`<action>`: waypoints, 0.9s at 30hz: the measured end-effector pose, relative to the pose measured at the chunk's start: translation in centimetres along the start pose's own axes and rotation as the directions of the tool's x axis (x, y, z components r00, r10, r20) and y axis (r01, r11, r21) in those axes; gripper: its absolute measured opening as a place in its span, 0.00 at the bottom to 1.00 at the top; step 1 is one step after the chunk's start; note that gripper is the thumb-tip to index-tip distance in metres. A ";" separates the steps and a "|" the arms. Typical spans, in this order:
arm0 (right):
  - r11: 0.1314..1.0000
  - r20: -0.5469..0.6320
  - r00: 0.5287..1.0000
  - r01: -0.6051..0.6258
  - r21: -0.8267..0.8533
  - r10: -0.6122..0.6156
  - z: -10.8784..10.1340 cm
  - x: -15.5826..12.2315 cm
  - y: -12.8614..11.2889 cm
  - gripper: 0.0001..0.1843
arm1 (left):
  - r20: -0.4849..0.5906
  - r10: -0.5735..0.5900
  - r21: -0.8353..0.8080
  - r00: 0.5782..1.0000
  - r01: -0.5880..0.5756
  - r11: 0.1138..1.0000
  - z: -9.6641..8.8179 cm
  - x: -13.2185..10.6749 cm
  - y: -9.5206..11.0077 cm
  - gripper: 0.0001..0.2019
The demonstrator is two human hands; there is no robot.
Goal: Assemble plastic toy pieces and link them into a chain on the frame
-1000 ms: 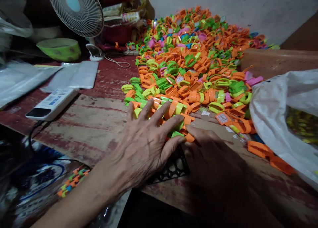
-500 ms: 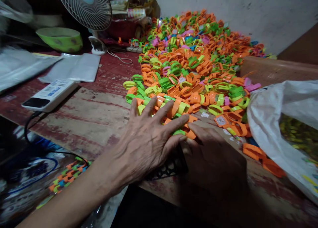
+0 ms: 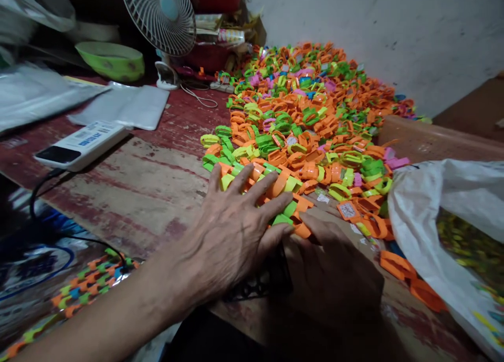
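Observation:
A big heap of small plastic loops (image 3: 311, 115), mostly orange with green, yellow and pink, covers the worn wooden table (image 3: 149, 183). My left hand (image 3: 232, 230) lies flat with fingers spread over the near edge of the heap. My right hand (image 3: 331, 267) rests in shadow just beside it, fingers stretched toward an orange loop (image 3: 302, 229) at the heap's edge. A black grid-like piece (image 3: 260, 286) shows under my left hand.
A white plastic bag (image 3: 433, 220) with yellow pieces sits at the right. A white fan (image 3: 159, 15), a green bowl (image 3: 110, 60), a white remote-like device (image 3: 81, 144) and a plastic sleeve (image 3: 126, 105) lie at the left. A chain of linked loops (image 3: 84, 286) hangs near the table's front edge.
The view has shifted down and right, so everything appears lower and further right. Both hands stay on the near edge of the heap, almost unmoved.

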State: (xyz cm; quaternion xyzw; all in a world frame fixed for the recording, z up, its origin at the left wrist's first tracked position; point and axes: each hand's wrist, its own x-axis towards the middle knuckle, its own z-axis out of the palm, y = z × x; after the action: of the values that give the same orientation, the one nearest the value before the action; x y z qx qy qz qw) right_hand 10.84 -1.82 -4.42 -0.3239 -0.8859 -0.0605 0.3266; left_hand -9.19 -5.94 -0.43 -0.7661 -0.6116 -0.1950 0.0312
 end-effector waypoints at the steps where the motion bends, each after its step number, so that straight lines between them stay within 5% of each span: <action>1: 1.000 0.004 1.000 0.006 -0.010 -0.006 -0.2 0.0 -0.1 0.11 | 0.002 -0.004 0.003 1.000 0.004 1.000 0.0 0.0 0.0 0.21; 13: 0.998 -0.003 0.999 -0.052 0.038 0.052 -0.5 1.1 -0.7 0.12 | -0.052 -0.067 0.035 0.996 0.069 0.997 -2.1 1.0 0.5 0.23; 20: 0.954 -0.144 0.957 -0.221 0.201 0.252 1.7 0.8 -1.5 0.15 | 0.184 -0.116 0.087 0.976 0.101 0.991 -1.5 3.5 1.5 0.20; 24: 0.856 -0.091 0.880 -0.422 0.300 0.466 1.6 -0.4 -1.7 0.23 | 0.272 -0.183 0.139 0.945 0.150 0.979 -1.8 3.8 1.8 0.21; 27: 0.811 0.008 0.852 -0.500 0.305 0.523 1.9 -1.4 -2.3 0.11 | 0.330 -0.197 0.161 0.923 0.150 0.975 -2.3 4.0 1.9 0.21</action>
State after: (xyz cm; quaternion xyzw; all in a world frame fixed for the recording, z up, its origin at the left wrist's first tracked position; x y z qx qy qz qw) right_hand 9.23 -3.74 -6.47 -0.4950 -0.7517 0.1503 0.4091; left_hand -7.27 -3.39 3.38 -0.7272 -0.6848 -0.0190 -0.0425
